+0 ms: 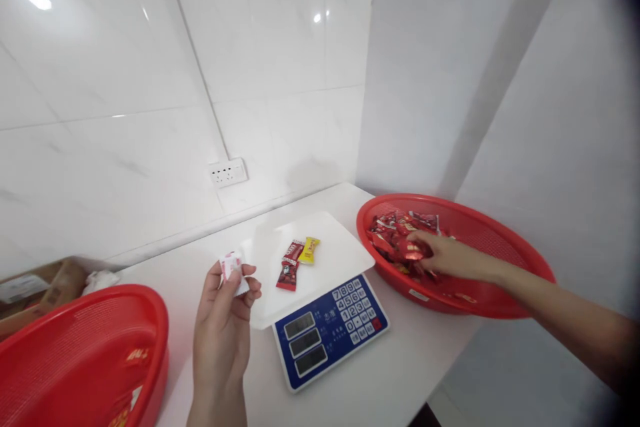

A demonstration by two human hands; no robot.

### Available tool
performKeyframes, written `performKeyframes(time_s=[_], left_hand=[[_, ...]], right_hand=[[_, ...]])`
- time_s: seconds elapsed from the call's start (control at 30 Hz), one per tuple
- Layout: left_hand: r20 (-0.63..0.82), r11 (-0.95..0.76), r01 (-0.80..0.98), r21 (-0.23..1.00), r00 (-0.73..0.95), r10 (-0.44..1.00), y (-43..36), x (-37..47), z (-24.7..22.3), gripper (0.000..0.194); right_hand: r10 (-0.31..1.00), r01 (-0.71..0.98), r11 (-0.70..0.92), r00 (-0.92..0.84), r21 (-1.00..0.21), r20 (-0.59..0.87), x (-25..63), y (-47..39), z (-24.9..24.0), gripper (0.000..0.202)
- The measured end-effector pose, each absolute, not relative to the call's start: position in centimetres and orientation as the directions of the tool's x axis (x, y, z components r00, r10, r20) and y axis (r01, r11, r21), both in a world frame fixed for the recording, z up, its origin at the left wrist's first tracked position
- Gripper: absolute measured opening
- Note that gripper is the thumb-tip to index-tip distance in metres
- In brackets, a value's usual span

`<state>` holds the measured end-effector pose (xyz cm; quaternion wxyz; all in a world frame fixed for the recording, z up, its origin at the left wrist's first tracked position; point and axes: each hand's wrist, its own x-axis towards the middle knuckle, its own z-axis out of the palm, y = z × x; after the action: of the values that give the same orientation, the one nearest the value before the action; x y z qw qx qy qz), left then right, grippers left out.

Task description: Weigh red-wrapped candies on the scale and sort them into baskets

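Observation:
A small white-and-pink wrapped candy (231,264) is pinched between the thumb and fingers of my left hand (225,307), beside the left edge of the scale pan. On that white pan (345,250) lie two red wrapped candies (287,275) and a yellow wrapped candy (309,250), close together. The blue-faced digital scale (333,330) shows dark displays and a keypad. My right hand (440,255) reaches into the right red basket (495,240), its fingers closed around a shiny red wrapped candy (415,249). More red candies (387,227) are heaped there, partly behind the hand.
Another red basket (80,320) stands at the lower left, with a few wrapped candies inside. Behind it is a cardboard box (63,283). Everything stands on a white table (390,373) against a tiled wall with a power socket (229,173). A grey wall borders the right side.

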<state>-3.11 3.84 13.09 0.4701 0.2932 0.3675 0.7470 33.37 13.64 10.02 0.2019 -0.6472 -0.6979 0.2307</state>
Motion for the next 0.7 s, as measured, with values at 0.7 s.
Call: performKeyframes(time_s=[0.7], left_hand=[[0.163,-0.321,-0.468,0.823,-0.348,0.923,3.0,-3.1,13.2,0.017]], right_hand=[[0.952,0.494,0.271,-0.263,-0.826,0.155,20.3,12.4,12.1,0.049]])
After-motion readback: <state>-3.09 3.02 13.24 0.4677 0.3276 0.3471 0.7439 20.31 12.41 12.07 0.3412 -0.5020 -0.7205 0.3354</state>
